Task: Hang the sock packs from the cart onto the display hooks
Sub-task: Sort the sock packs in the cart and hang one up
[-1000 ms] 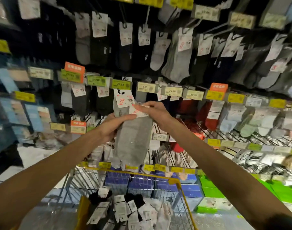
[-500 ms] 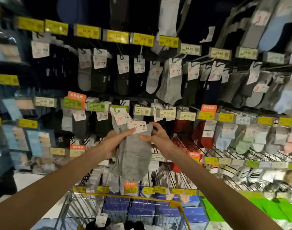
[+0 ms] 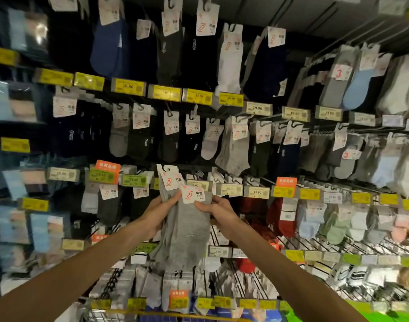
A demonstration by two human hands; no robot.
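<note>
I hold grey sock packs [image 3: 187, 231] with white card labels in front of the sock wall, at centre. My left hand [image 3: 159, 211] grips them from the left, thumb across the front. My right hand [image 3: 218, 211] pinches the right edge just below a white label [image 3: 193, 194]. A second label with a hook cutout [image 3: 169, 177] sticks up above my hands. Rows of display hooks [image 3: 247, 117] carry hanging socks above and to the right. Only the cart's yellow rim [image 3: 175, 314] shows at the bottom edge.
Yellow and green price tags [image 3: 128, 86] run along each rail. Dark, grey and white socks fill the upper rows; red socks [image 3: 280, 217] and pastel ones hang to the right. Wire pegs [image 3: 319, 247] jut out at lower right. Boxed packs line the left side.
My view has tilted upward, so the cart has almost dropped out of sight and higher rows show. The grey packs sit lower in my hands, both of which keep hold.
</note>
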